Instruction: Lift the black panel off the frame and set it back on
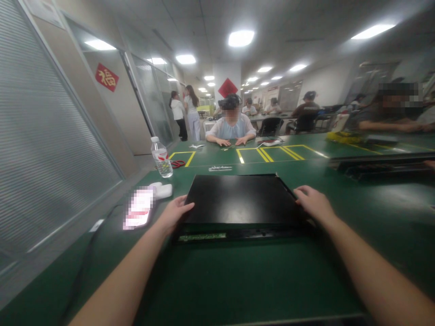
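A flat black rectangular panel (238,199), glossy on top, lies before me over a green table. My left hand (175,212) grips its left edge, thumb on top and the other fingers partly hidden beneath or behind the side. At the opposite edge, my right hand (311,201) is closed on the rim near the upper right side, its fingertips partly out of sight. Just below the panel's near edge runs a dark strip (251,233) with a greenish section at its left; whether it joins the panel I cannot tell.
Left of the panel are a lit phone (139,207), a white object (164,191), a water bottle (162,157) and red-handled scissors (178,164). Opposite sits a co-worker (231,124), hands on the table (244,280). Dark long parts (384,167) lie at right.
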Demonstrator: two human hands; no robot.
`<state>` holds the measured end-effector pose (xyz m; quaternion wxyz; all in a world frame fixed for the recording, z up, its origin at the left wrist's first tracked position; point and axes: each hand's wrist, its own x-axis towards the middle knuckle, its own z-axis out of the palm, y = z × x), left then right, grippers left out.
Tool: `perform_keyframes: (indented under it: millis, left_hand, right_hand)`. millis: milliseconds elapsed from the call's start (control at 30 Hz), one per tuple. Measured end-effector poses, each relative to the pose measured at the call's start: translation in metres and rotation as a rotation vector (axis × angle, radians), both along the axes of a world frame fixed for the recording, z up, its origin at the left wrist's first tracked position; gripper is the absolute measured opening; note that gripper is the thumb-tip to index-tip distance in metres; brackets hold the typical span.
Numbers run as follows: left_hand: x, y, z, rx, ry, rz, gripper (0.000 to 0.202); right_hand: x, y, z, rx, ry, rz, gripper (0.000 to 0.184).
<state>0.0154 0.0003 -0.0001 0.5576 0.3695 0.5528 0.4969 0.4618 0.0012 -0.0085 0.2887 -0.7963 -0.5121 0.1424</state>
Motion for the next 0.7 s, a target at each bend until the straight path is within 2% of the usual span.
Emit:
perform_keyframes:
  millis: [200,400,700]
  left_hand:
    - [0.003,-0.002,0.000,0.000,0.076,0.028,0.042]
    - [0.003,-0.003,-0.002,0.000,0.139,0.021,0.039]
    - [0.006,-0.004,0.002,-0.005,0.150,0.028,0.035]
  right_hand:
    - [0.003,0.002,-0.007,0.023,-0.073,0.018,0.045]
    - [0.001,0.002,-0.008,0.031,-0.170,0.033,0.041]
    - [0.006,0.004,-0.011,0.039,-0.150,0.049,0.039]
